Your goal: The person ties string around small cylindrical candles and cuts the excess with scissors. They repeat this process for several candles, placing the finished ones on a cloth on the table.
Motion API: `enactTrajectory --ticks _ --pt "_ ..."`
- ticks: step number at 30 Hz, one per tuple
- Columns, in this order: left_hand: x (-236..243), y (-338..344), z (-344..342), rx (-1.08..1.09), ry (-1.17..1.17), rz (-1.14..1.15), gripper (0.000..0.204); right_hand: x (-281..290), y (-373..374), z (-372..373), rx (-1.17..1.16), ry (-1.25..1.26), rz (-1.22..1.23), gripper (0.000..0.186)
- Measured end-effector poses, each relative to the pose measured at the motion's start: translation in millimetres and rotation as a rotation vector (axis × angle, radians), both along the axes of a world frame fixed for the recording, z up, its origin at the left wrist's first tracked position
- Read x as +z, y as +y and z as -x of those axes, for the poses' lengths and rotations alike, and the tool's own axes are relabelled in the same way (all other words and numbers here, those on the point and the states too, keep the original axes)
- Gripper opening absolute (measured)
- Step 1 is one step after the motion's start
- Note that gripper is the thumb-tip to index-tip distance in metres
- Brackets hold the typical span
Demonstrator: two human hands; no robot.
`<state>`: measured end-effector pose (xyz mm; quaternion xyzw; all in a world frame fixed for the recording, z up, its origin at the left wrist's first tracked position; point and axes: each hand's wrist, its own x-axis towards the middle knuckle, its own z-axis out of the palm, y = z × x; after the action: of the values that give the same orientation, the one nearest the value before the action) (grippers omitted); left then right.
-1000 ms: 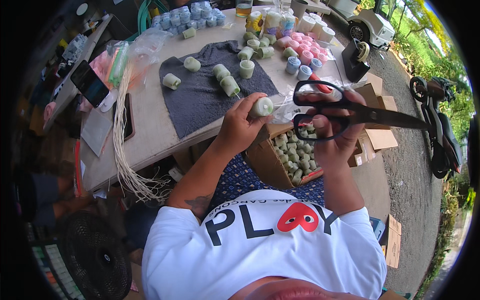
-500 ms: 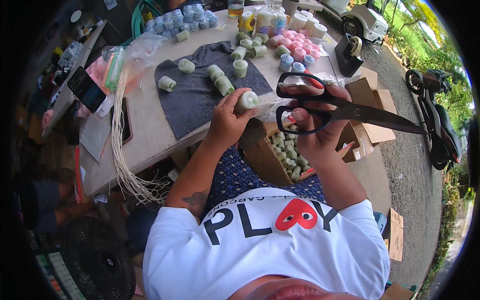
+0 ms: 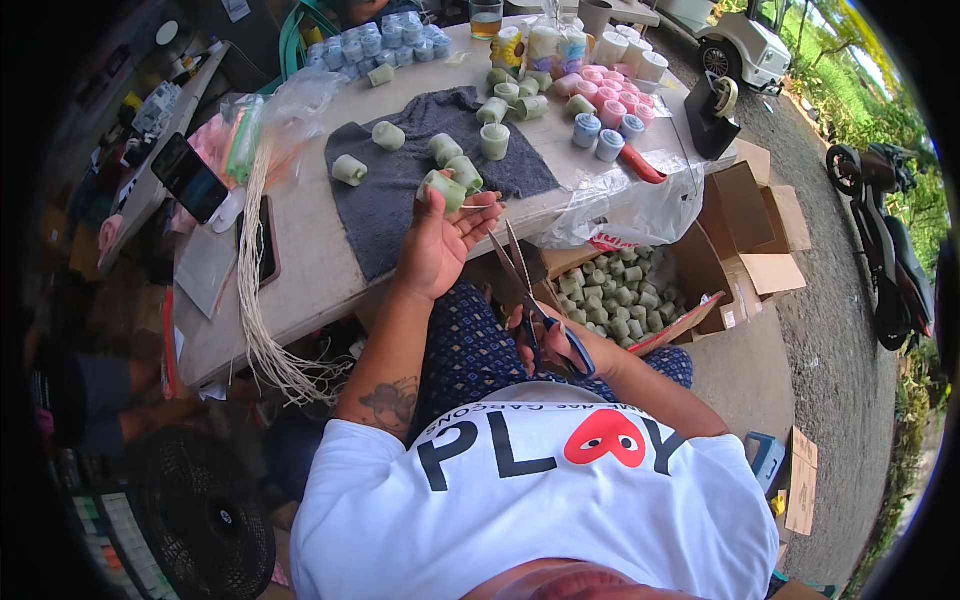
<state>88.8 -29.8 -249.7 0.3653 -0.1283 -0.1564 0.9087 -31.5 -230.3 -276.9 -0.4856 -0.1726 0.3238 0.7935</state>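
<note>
Wicks (image 3: 250,290), scissors (image 3: 529,291) and green candles (image 3: 495,142) mark an open-sided workshop.

Right hand (image 3: 588,338): some fingers hidden behind handles of scissors (image 3: 527,292). Plastic bag (image 3: 640,208) covers part of cardboard box (image 3: 706,265). Top edge cuts white vehicle (image 3: 742,58). Phone (image 3: 190,178) screen too small to read.
</note>
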Motion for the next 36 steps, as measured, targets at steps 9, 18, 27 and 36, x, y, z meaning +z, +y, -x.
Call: enactTrajectory --ticks 9,18,27,36 --pt "2.9 3.7 4.6 -0.005 0.001 -0.043 0.054 14.9 16.6 -42.8 -0.064 -0.038 0.143 0.040" --pt "37.9 17.6 16.1 0.352 -0.505 -1.007 0.051 43.0 -42.4 -34.5 -0.361 -0.182 0.286 0.040" --pt "62.0 -80.8 -68.6 0.359 -0.828 -1.631 0.043 59.6 -75.3 -43.6 -0.723 -0.180 0.946 0.061" --pt "31.3 22.9 -71.8 0.458 -1.123 -1.436 0.035 27.4 -76.8 -100.6 -0.836 -0.906 1.506 0.055"
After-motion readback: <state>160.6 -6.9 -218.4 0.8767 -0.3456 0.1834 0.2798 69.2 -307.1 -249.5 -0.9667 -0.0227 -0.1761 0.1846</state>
